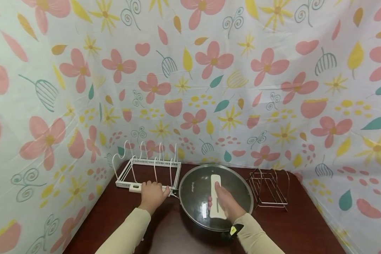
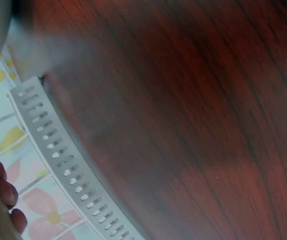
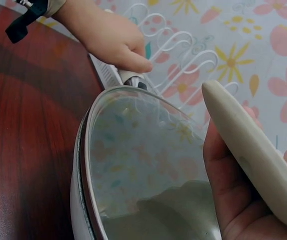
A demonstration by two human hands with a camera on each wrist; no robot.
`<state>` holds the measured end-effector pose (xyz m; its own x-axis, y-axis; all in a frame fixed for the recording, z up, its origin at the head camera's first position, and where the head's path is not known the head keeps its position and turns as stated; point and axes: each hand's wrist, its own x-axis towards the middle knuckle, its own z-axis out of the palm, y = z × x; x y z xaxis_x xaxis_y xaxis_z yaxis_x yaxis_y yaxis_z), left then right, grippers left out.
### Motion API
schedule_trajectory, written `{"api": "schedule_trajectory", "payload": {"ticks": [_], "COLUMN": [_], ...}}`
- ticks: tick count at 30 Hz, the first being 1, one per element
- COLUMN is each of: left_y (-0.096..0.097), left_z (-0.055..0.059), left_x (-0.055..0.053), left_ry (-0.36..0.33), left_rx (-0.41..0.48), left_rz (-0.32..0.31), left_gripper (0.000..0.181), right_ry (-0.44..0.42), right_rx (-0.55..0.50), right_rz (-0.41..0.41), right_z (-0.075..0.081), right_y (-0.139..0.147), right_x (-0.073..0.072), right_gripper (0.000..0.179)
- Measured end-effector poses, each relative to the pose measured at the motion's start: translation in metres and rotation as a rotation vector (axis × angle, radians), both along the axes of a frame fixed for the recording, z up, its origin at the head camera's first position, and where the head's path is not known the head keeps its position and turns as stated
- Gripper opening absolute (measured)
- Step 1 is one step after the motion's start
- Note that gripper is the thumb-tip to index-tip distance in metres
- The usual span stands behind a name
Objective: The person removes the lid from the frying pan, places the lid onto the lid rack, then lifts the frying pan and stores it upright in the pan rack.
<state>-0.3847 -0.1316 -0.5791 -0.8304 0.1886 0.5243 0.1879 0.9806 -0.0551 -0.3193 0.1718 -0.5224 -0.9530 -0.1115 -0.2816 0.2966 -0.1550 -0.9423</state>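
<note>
Two hands (image 1: 153,195) (image 1: 227,203) grip two handles (image 1: 135,187) (image 1: 215,183); one pan (image 3: 77,205), one lid (image 1: 192,203), two racks (image 1: 155,162) (image 1: 273,203).

Lid (image 1: 198,203): smooth glossy glass, strong reflections. Lid handle (image 1: 214,197): cream, plastic-looking, smooth, matt. Pan handle (image 1: 135,187): pale, plastic-looking. White rack (image 1: 152,162): smooth coated finish. Wire rack (image 1: 271,204): shiny metal. Worktop (image 1: 298,225): dark wood grain, soft sheen. Wall covering (image 1: 206,88): creased sheet, cloth or plastic unclear. Sleeves (image 1: 127,229): matt cloth.
</note>
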Motion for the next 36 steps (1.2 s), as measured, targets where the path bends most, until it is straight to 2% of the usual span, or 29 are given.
{"api": "schedule_trajectory", "payload": {"ticks": [5, 14, 21, 27, 36], "left_y": [0.0002, 0.001, -0.0009, -0.0017, -0.0005], "left_z": [0.0008, 0.0018, -0.0006, -0.0034, -0.0011], "left_x": [0.0004, 0.0004, 0.0, 0.0001, 0.0007], "left_ry": [-0.015, 0.009, 0.01, 0.018, 0.042], "left_rx": [0.01, -0.009, -0.012, -0.012, 0.003], "left_rz": [0.002, -0.002, 0.002, 0.001, -0.008], "left_gripper": [0.051, 0.052, 0.051, 0.052, 0.051], "right_ry": [0.012, 0.011, 0.019, 0.013, 0.0], "right_rx": [0.01, 0.006, 0.054, 0.042, 0.01], "right_rz": [-0.008, -0.032, -0.031, -0.016, -0.036], "right_z": [-0.0008, 0.0004, -0.0027, -0.0039, -0.0002], "right_y": [-0.0014, -0.0017, -0.0028, -0.0027, -0.0035], "right_x": [-0.0003, 0.0006, 0.0, 0.0002, -0.0007], "right_gripper": [0.047, 0.042, 0.043, 0.044, 0.043]}}
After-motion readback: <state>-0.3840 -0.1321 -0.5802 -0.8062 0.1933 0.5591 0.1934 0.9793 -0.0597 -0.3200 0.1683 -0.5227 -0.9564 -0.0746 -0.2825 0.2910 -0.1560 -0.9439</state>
